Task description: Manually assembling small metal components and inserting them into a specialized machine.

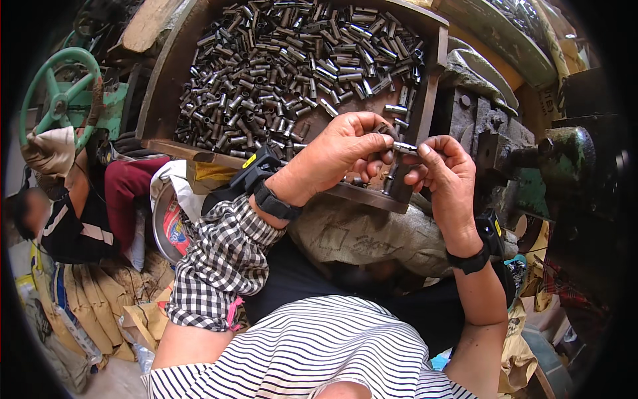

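A short metal tube is held level between my two hands, over the near right corner of a tray. My left hand pinches its left end with thumb and fingers. On its other end are the thumb and forefinger of my right hand, closed. Beneath and beyond lies the tray, heaped with many small metal tubes, some shiny and some dark. A few more tubes lie along its right wall, partly hidden by my fingers.
On the right stands a dark green machine with a cloth-draped metal block beside it. Far left, another person sits near a green handwheel. A grey sack lies under the tray's near edge, and flattened cardboard covers the floor at left.
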`<state>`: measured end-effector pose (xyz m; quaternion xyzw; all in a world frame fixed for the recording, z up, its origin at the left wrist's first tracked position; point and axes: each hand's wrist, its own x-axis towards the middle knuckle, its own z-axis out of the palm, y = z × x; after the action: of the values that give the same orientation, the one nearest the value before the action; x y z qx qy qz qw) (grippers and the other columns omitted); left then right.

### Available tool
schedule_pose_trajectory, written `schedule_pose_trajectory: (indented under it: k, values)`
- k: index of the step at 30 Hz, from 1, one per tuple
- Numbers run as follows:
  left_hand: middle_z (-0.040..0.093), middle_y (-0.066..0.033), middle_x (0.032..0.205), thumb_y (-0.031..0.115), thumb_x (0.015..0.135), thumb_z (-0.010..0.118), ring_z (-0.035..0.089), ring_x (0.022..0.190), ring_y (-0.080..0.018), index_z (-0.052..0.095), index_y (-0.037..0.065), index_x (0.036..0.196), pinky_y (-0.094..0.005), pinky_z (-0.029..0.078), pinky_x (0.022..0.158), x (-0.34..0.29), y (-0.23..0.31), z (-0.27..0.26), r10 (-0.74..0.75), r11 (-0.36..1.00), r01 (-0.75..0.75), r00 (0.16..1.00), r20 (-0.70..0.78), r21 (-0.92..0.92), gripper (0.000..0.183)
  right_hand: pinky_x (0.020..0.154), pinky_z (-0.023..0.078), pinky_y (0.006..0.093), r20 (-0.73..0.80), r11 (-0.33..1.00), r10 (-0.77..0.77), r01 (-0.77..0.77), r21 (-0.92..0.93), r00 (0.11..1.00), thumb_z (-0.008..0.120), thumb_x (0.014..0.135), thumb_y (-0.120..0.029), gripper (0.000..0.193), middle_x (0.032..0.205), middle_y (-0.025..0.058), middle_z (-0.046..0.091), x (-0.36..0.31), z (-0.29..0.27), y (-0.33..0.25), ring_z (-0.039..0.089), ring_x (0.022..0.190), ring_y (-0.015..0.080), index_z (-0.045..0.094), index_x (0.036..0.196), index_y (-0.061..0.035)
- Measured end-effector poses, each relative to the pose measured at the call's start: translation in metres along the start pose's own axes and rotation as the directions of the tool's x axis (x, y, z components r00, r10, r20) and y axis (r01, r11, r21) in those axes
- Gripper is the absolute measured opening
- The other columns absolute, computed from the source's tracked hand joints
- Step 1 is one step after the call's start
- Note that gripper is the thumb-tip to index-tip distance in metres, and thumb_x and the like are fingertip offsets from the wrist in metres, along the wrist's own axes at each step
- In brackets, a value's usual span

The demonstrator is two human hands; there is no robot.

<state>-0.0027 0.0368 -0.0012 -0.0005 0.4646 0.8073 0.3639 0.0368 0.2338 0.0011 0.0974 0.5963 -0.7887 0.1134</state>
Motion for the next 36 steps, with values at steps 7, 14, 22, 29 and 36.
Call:
schedule_pose_trajectory:
  k: [7, 14, 22, 29, 36]
  values:
    - [0.061, -0.0038, 0.074, 0.014, 0.091, 0.057, 0.055, 0.053, -0.0039, 0.053, 0.001, 0.097, -0.0145, 0.044, 0.042, 0.002, -0.004, 0.0, 0.011, 1.0, -0.011, 1.0, 0.012, -0.008, 0.015, 0.048, 0.047, 0.018, 0.006, 0.998, 0.019, -0.02, 0.062, 1.0, 0.058, 0.09, -0.013, 0.013, 0.08, 0.0115, 0.067, -0.002, 0.0, -0.001, 0.064, 0.058, 0.0102, 0.054, 0.092, -0.0011]
    - [0.058, -0.0014, 0.072, 0.016, 0.091, 0.057, 0.052, 0.05, -0.0035, 0.055, 0.002, 0.098, -0.0148, 0.041, 0.041, 0.002, -0.011, 0.007, 0.016, 0.999, -0.014, 0.998, -0.054, 0.037, 0.015, 0.048, 0.049, 0.0194, -0.023, 0.997, 0.01, -0.008, 0.08, 1.0, 0.061, 0.088, -0.01, 0.013, 0.077, 0.0105, 0.066, -0.005, 0.005, 0.0, 0.063, 0.057, 0.0101, 0.053, 0.091, -0.0002]
    - [0.062, -0.02, 0.089, 0.001, 0.078, 0.064, 0.064, 0.078, -0.036, 0.052, -0.002, 0.111, -0.037, 0.053, 0.062, -0.007, -0.013, 0.02, 0.582, 0.032, -0.483, 0.721, 0.376, 0.875, 0.034, 0.046, 0.05, 0.0212, 0.173, 0.924, 0.173, -0.221, 0.312, 0.97, 0.061, 0.086, -0.006, 0.009, 0.074, 0.0107, 0.065, 0.0, -0.006, 0.003, 0.061, 0.054, 0.0106, 0.053, 0.088, -0.002]
    - [0.064, -0.0159, 0.088, 0.003, 0.08, 0.064, 0.067, 0.074, -0.0276, 0.052, -0.003, 0.117, -0.0327, 0.054, 0.06, -0.011, -0.009, 0.008, 0.476, -0.081, -0.5, 0.741, 0.474, 0.862, 0.039, 0.042, 0.044, 0.0184, 0.178, 0.98, 0.124, -0.149, 0.134, 0.976, 0.061, 0.086, -0.004, 0.007, 0.071, 0.0094, 0.064, 0.009, 0.001, 0.003, 0.059, 0.052, 0.0097, 0.055, 0.085, -0.0024]
    - [0.066, -0.0082, 0.086, 0.017, 0.094, 0.054, 0.066, 0.07, -0.0105, 0.055, -0.002, 0.111, -0.0171, 0.051, 0.053, -0.016, 0.013, 0.001, 0.175, 0.941, -0.173, 0.984, 0.021, 0.29, 0.026, 0.041, 0.041, 0.0162, 0.162, 0.948, 0.066, -0.113, 0.298, 0.984, 0.06, 0.087, -0.005, 0.007, 0.075, 0.0133, 0.065, 0.011, 0.012, -0.008, 0.06, 0.056, 0.0085, 0.054, 0.086, -0.0023]
